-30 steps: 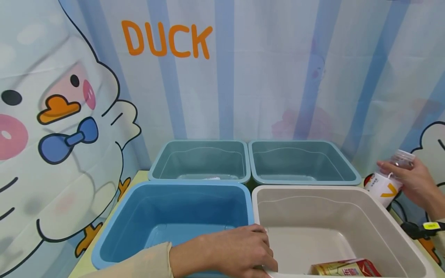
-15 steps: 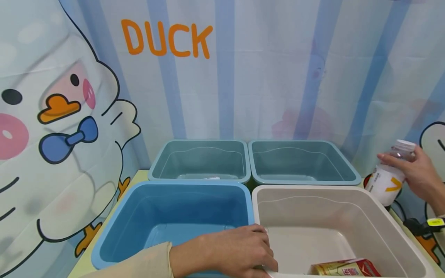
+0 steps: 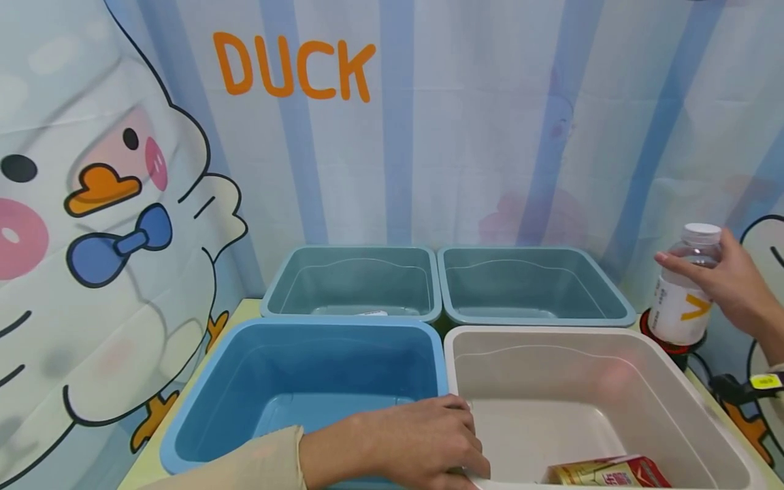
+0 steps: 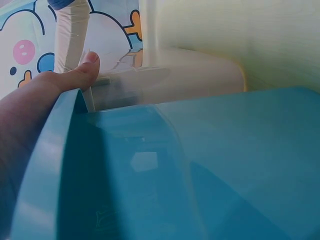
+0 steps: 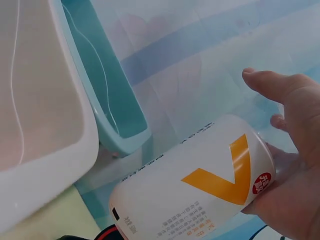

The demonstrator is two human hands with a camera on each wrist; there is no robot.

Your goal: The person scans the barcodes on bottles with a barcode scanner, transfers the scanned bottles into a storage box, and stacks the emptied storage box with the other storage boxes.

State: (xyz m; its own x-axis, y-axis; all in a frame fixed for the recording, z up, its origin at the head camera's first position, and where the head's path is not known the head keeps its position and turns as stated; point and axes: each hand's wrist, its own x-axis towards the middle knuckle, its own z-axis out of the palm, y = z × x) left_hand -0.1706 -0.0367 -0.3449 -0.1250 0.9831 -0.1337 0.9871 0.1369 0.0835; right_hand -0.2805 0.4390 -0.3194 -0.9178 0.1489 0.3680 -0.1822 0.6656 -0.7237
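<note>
In the head view, my right hand (image 3: 729, 279) holds a clear bottle with a white lid and white label (image 3: 682, 306) by its upper part. An orange V marks the label. The bottle stands almost upright, its base overlapping a black object with a red rim (image 3: 649, 327). Seen from the right wrist, the hand covers the lid end of the bottle (image 5: 200, 180). My left hand (image 3: 422, 442) grips the near left rim of the beige bin (image 3: 520, 333), beside the blue bin. The thumb (image 4: 90, 62) shows past the blue rim in the left wrist view.
A crushed red and yellow carton (image 3: 609, 471) lies in the beige bin's near end. The blue bin (image 3: 337, 325) adjoins it on the left. Two teal bins, the left one (image 3: 361, 251) and right one (image 3: 514, 252), stand behind, against a duck-print curtain (image 3: 453, 136).
My right hand has raised the bottle slightly and tipped it from leaning to almost upright. More of the red-rimmed object shows under it. The left hand has stayed in place.
</note>
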